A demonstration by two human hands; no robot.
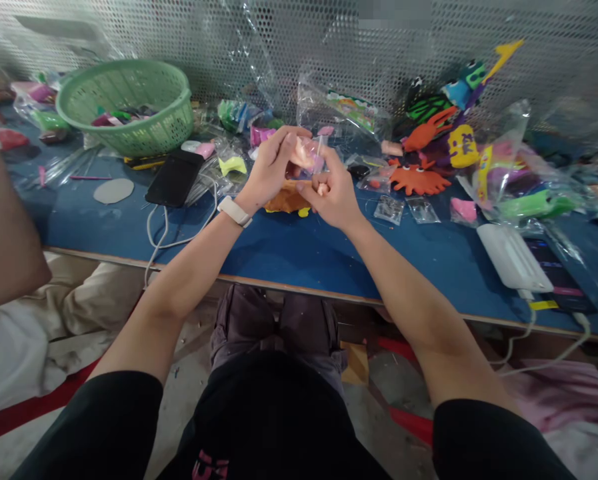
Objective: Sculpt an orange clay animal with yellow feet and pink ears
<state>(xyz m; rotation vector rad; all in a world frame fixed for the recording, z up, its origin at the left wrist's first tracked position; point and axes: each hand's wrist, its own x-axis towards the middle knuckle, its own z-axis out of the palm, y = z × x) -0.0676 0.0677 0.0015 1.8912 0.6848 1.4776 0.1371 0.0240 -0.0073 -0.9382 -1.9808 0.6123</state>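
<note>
My left hand (pixel 271 167), with a pale band on its wrist, is closed around a clear plastic bag of peach clay (pixel 305 155). Facing it, my right hand (pixel 337 195) has its fingers curled in, and a small peach lump (pixel 323 189) shows between them. That hand's upper fingers reach toward the bag's edge. Below both hands an orange clay shape (pixel 285 199) with yellow bits lies on the blue table (pixel 299 257), partly covered by them. To the right sits an orange clay crab (pixel 419 179) with eyes.
A green basket (pixel 151 130) holding small packets stands at the back left. Nearby lie a black phone (pixel 175 179) and its white cable. Colourful clay figures (pixel 461 143) rise at the back right. A white power bank (pixel 515 259) is at the right. Another person's arm (pixel 9 227) is at the left.
</note>
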